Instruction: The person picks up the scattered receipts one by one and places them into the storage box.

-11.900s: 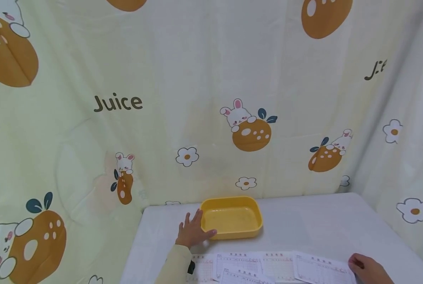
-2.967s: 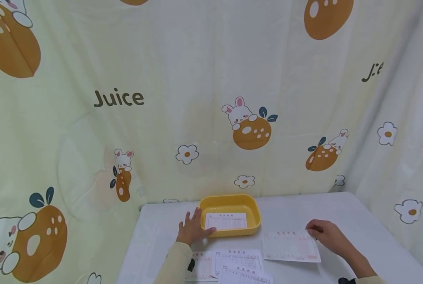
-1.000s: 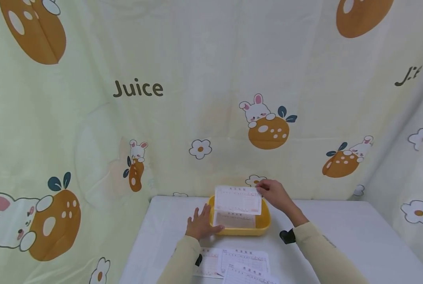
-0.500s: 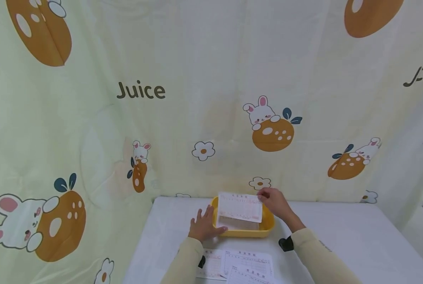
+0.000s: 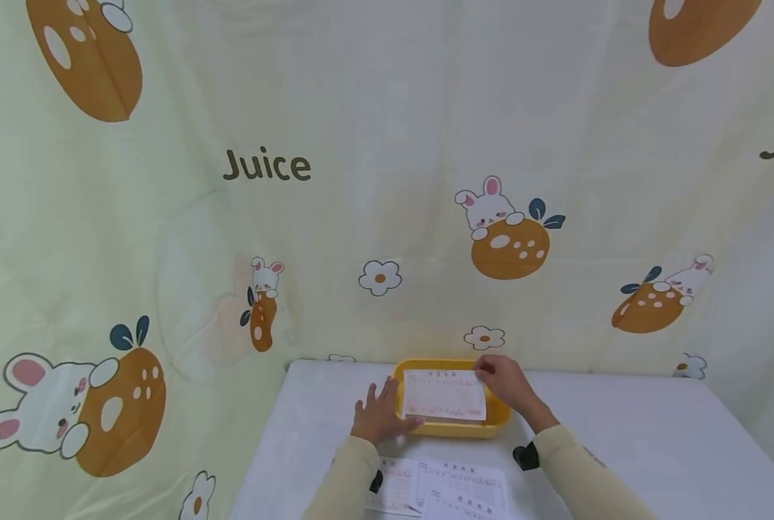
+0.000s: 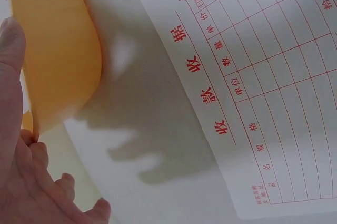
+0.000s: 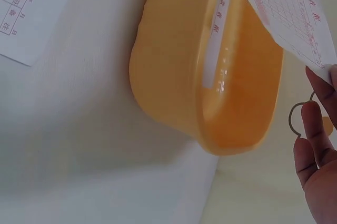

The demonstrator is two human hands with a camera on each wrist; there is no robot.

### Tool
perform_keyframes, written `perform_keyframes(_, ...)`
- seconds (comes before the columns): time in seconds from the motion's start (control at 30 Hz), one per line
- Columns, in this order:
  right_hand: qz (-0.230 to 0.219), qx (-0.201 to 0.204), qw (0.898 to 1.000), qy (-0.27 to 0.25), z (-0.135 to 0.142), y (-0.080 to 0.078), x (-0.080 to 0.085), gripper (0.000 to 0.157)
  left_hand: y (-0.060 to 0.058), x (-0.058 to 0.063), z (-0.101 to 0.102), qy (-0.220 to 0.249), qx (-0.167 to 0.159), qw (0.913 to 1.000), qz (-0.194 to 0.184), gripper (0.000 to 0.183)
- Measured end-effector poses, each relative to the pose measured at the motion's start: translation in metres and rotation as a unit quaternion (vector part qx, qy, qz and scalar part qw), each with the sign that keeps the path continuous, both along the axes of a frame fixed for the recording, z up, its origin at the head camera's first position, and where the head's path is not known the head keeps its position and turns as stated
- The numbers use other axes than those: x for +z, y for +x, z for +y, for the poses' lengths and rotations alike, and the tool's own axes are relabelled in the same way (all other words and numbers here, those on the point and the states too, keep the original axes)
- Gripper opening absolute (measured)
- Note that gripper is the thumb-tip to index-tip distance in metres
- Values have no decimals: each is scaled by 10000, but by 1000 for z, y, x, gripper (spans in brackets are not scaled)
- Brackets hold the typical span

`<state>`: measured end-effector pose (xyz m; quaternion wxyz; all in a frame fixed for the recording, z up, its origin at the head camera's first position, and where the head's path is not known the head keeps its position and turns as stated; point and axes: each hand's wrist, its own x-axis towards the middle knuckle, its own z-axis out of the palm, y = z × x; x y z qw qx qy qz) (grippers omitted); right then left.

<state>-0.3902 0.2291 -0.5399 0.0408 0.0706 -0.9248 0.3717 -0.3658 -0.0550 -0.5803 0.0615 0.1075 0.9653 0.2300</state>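
A printed receipt sheet (image 5: 444, 396) with red lettering is pinched at its upper right corner by my right hand (image 5: 507, 379). It hangs over the yellow plastic tray (image 5: 455, 430). In the right wrist view that sheet (image 7: 287, 10) slants above the tray's opening, and another receipt (image 7: 216, 39) lies inside the tray. My left hand (image 5: 382, 415), fingers spread, rests against the tray's left end with the thumb along its front rim. The left wrist view shows the fingertips touching the tray wall (image 6: 63, 50).
Several receipts overlap on the white table (image 5: 621, 440) in front of the tray: a red-printed one (image 5: 393, 480) at left, another (image 5: 468, 482) beside it and one (image 5: 455, 508) nearest me. A patterned curtain (image 5: 393, 180) hangs behind the table.
One receipt went from the table into the tray. My right hand then carried a second from the table to above the tray and has lowered it. The left hand stays at the tray.
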Motion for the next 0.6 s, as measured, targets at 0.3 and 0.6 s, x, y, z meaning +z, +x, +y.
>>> perform_keyframes(0.3,-40,178,9998,-90,-9,-1,-6,9,4,10,2,150,-26,9998,-136,101)
perform_keyframes(0.6,-165,361,9990,-192,-11,3,-14,29,-1,5,0,-9,-30,9999,-128,102)
